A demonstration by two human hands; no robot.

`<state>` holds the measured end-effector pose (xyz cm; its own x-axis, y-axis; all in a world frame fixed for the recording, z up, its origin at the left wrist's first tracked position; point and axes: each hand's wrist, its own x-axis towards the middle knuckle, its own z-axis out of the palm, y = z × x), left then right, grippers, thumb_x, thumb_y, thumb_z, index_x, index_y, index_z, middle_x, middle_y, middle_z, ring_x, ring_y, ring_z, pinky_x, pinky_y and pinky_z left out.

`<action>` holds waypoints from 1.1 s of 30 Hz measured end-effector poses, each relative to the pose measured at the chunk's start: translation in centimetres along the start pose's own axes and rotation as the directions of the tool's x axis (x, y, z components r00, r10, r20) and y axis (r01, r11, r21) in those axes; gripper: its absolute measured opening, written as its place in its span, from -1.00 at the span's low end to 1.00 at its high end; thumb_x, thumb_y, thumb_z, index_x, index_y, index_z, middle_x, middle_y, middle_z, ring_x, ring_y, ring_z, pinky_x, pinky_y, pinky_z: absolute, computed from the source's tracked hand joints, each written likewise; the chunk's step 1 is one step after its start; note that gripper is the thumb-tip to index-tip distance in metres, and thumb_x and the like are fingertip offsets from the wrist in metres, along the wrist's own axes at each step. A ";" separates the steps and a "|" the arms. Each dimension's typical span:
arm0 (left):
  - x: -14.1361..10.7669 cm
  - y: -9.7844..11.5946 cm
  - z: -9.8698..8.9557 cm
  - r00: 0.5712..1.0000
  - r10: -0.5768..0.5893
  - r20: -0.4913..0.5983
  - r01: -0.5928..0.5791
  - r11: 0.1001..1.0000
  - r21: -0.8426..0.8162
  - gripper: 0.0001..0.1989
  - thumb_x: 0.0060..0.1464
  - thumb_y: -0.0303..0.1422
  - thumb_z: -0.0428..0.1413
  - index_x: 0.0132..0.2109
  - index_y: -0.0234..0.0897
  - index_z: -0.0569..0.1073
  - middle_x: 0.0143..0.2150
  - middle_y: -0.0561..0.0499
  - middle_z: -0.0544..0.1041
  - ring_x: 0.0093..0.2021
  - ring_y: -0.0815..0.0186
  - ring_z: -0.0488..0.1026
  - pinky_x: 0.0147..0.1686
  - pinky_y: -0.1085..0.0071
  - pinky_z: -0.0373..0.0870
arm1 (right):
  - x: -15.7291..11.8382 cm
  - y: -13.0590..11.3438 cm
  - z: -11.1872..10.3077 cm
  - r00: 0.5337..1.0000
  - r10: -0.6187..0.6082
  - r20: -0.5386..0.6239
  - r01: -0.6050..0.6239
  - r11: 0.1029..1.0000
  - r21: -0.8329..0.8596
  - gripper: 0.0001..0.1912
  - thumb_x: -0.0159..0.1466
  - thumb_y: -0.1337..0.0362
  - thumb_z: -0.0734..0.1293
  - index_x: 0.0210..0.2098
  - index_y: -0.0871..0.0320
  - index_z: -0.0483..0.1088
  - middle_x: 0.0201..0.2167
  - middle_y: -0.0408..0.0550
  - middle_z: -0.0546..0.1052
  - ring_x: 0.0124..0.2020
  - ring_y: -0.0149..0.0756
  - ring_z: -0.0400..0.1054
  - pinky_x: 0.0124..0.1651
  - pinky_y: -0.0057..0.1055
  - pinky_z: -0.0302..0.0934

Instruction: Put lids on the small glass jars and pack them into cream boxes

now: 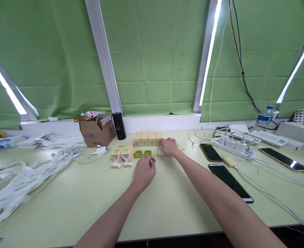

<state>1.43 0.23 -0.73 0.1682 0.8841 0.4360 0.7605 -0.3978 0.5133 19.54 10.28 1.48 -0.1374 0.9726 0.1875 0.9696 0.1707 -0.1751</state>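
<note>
Cardboard boxes [145, 138]: likely light, crushable; grip sides. Left hand [144, 169] before them, fingers curled together; right hand [169, 147] beside, can't tell.

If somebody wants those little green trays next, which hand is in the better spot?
Probably the left hand: it is right in front of the green trays. The right hand looks farther away, beside the right end of the box row.

No text legible: print on the cardboard box [96, 133] and blue bottle label [264, 118] too small
</note>
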 end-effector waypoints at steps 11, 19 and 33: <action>0.4 -0.4 -0.8 0.995 -0.084 0.059 0.069 0.973 0.221 -0.76 0.20 -0.45 0.03 -0.21 -0.19 0.61 -0.30 -0.08 0.63 -0.15 0.09 0.54 -0.18 0.28 0.34 | -7.2 -2.8 -0.6 0.988 -0.083 -0.127 0.078 0.996 -0.043 -0.75 0.36 0.39 0.21 -0.02 0.17 0.44 -0.01 0.19 0.54 0.03 -0.02 0.36 -0.02 -0.22 0.11; 1.3 -1.8 -1.9 0.994 -0.109 0.028 0.086 0.894 0.440 -0.68 0.26 -0.39 -0.03 -0.07 -0.23 0.63 -0.21 -0.19 0.66 0.02 -0.03 0.53 0.00 0.13 0.37 | -12.8 -4.4 1.3 0.989 -0.151 -0.014 0.151 0.988 0.040 -0.83 0.41 0.29 0.20 -0.07 0.11 0.39 -0.17 0.02 0.63 -0.21 -0.14 0.51 -0.29 -0.35 0.05; 3.3 -2.9 -2.9 0.981 -0.135 0.141 0.039 0.845 0.533 -0.67 0.32 -0.32 -0.05 0.05 -0.20 0.57 -0.16 -0.27 0.68 -0.10 -0.08 0.62 -0.17 0.19 0.40 | -12.6 -3.6 1.3 0.985 -0.171 0.005 0.168 0.976 0.140 -0.81 0.39 0.29 0.24 -0.05 0.05 0.42 -0.12 -0.03 0.63 -0.17 -0.16 0.51 -0.26 -0.34 0.05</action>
<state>-2.02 3.61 1.37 0.1513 0.9553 0.2541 0.9837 -0.1708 0.0565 17.48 -2.36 -1.52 -0.3019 0.9299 0.2098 0.8948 0.3524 -0.2742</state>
